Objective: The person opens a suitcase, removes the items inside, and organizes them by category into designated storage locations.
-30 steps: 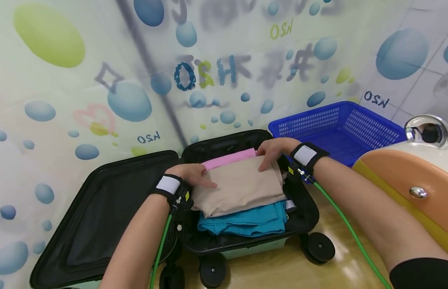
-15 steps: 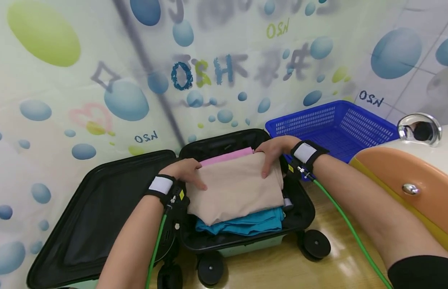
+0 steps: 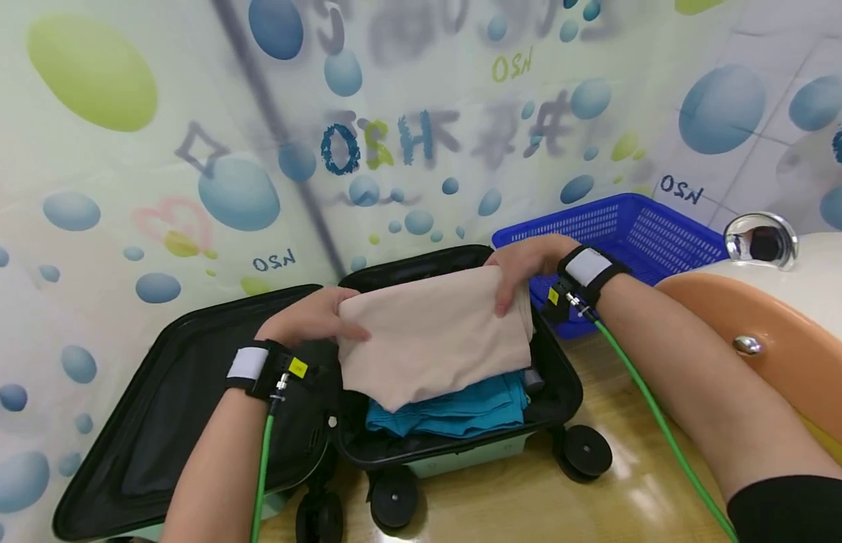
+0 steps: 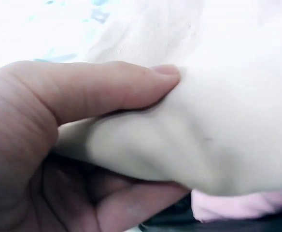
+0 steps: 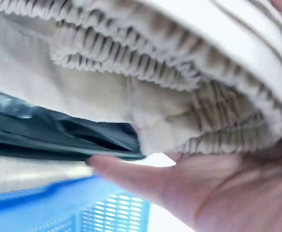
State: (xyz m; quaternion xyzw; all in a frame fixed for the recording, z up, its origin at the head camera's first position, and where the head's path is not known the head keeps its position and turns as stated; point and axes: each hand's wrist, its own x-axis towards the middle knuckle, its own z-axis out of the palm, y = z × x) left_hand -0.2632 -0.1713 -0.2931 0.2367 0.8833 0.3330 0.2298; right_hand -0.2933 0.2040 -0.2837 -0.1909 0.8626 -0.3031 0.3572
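Observation:
A folded beige garment (image 3: 431,332) is raised at its far edge over the right half of an open black-lined suitcase (image 3: 560,411). My left hand (image 3: 312,315) pinches its left corner, thumb on top and fingers beneath in the left wrist view. At the far right corner my right hand (image 3: 530,265) grips the fold, its thumb lying on the upper face. Gathered elastic edges of the garment show in the right wrist view. Folded teal cloth (image 3: 448,407) lies below in the case. A strip of pink cloth (image 4: 237,205) appears under the garment in the left wrist view.
The suitcase's other half (image 3: 210,392) lies open at left. Behind the case on the right is a blue perforated basket (image 3: 570,219). An orange and white basin (image 3: 794,317) with a chrome fitting stands at right. A bubble-patterned curtain (image 3: 271,226) hangs behind.
Both hands have raised the beige garment's far edge, and it now covers the pink cloth in the head view. My left hand has moved left and up, drawing the left corner outward.

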